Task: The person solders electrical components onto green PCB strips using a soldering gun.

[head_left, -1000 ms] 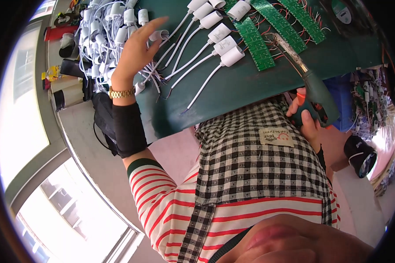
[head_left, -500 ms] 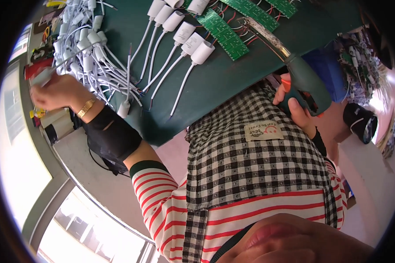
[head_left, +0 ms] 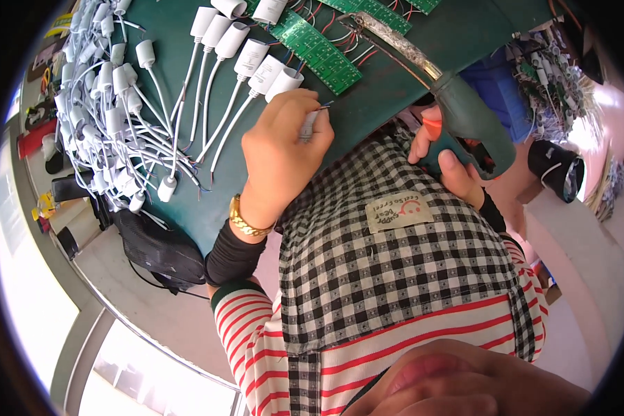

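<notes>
My left hand (head_left: 282,149) is closed around a white corded plug piece (head_left: 309,125) whose thin wire ends poke out past my fingers, just above the near edge of the green table (head_left: 388,90). My right hand (head_left: 445,161) grips the dark green handle of a soldering gun (head_left: 464,118); its long metal tip (head_left: 388,38) reaches out over the table toward green circuit boards (head_left: 312,48). A row of white plug pieces with cords (head_left: 236,55) lies just beyond my left hand.
A big heap of white plug pieces with tangled cords (head_left: 111,118) covers the table's left side. A black bag (head_left: 156,249) hangs under the table edge. More wired parts (head_left: 555,62) lie at the right, near a black cylinder (head_left: 555,166).
My left hand left the heap at the far left and came back to the table's near edge, now holding a white plug piece. The soldering gun stayed in my right hand.
</notes>
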### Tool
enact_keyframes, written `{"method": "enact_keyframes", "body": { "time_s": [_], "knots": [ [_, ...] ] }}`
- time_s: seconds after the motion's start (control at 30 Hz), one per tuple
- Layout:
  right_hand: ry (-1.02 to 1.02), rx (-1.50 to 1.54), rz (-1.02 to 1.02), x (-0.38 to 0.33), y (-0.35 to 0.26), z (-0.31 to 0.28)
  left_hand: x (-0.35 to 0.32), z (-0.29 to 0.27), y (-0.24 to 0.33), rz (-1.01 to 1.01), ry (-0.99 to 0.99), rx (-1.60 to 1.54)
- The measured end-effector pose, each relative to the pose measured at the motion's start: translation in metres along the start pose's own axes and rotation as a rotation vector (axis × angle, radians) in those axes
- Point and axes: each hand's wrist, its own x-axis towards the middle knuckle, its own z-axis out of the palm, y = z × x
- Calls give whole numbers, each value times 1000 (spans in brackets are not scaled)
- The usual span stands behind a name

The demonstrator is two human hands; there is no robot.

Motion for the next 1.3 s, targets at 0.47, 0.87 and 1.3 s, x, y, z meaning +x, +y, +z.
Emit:
{"method": "enact_keyframes", "body": {
  "time_s": [0.47,0.87,1.3],
  "knots": [
    [-54,50,1,-5,16,-6,11,26,-10,-122,266,319],
    [-191,-278,45,-26,37,-30,7,30,-20,-117,289,259],
    [-167,-71,308,-22,35,-32,9,34,-22,-97,317,238]
  ]
}}
